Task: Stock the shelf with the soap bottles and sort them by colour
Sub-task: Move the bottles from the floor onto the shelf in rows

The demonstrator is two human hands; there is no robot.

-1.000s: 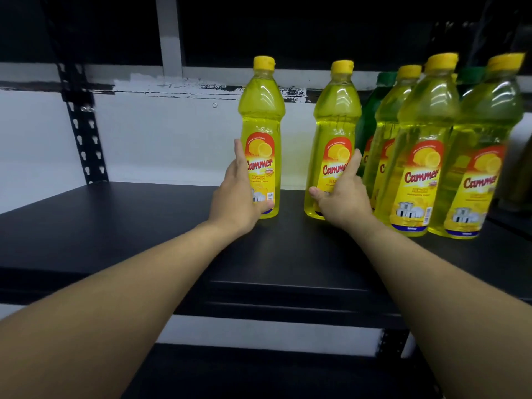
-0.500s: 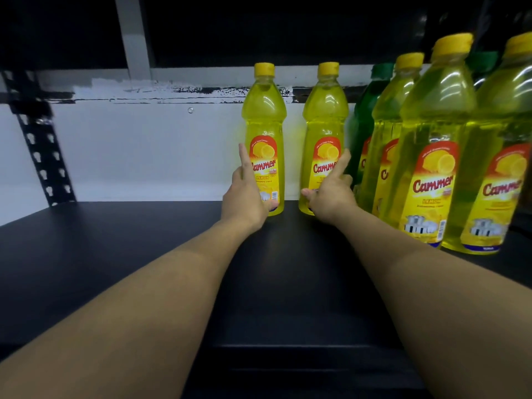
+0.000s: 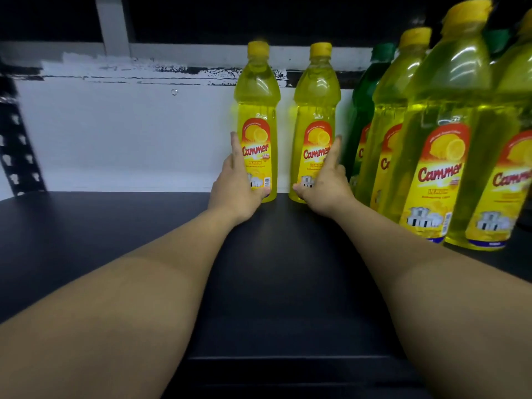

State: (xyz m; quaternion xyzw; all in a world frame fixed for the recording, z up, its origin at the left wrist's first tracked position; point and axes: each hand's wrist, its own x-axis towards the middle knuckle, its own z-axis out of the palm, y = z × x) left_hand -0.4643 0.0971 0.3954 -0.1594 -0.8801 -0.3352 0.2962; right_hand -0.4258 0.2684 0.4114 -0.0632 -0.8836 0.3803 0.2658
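Both held bottles have slid back to the white wall (image 3: 129,139) and closer together. The left grip (image 3: 237,188) wraps the base of the left yellow bottle (image 3: 257,110), thumb across the label and forefinger straight up its side. The right grip (image 3: 326,188) clasps the right yellow bottle (image 3: 315,110) likewise. Both stand upright, slightly apart, at the rear of the black shelf (image 3: 273,283). Just to their right stand a green bottle (image 3: 362,105) and more yellow bottles (image 3: 443,139).

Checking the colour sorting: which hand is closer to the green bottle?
Right. The right hand holds the yellow bottle just left of the green bottle; the left hand holds the next yellow bottle, farther left.
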